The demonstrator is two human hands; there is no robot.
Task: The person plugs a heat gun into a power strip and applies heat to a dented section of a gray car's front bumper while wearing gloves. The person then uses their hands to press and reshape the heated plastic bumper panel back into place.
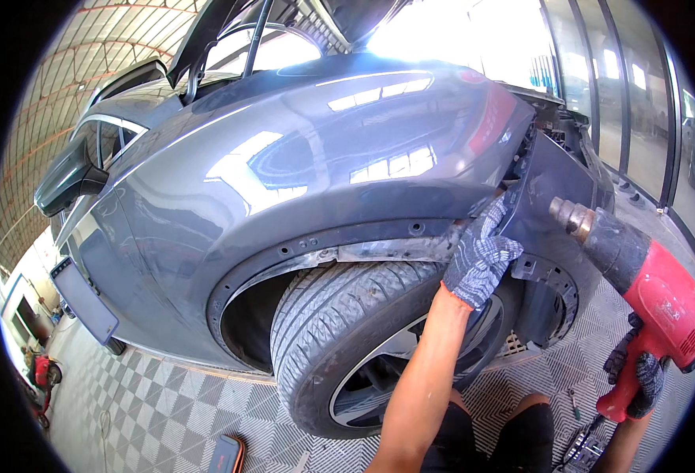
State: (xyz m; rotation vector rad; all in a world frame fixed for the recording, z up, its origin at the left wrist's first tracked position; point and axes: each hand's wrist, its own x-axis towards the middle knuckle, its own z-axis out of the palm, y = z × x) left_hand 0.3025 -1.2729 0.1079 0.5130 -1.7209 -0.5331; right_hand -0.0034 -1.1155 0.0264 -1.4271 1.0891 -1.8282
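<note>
My left hand (pixel 480 256), in a grey knitted glove, grips the edge of the dark grey bumper panel (pixel 556 185) beside the fender (pixel 340 150), fingers reaching up the seam. A row of holes runs along the wheel arch (pixel 288 248) above the tyre (pixel 324 331). My right hand (pixel 643 374), also gloved, holds a red heat gun (pixel 663 307) by its handle. Its metal nozzle (pixel 572 214) points toward the bumper corner, a short way to the right of my left fingers.
The bonnet (pixel 198 39) is raised. A mirror (pixel 67 177) and a flat grey object (pixel 83 299) are at left. A case (pixel 227 453), a screwdriver (pixel 575 406) and metal tools (pixel 580 449) lie on checkered flooring. A red scooter (pixel 44 378) stands behind; glass panels (pixel 631 102) line the right.
</note>
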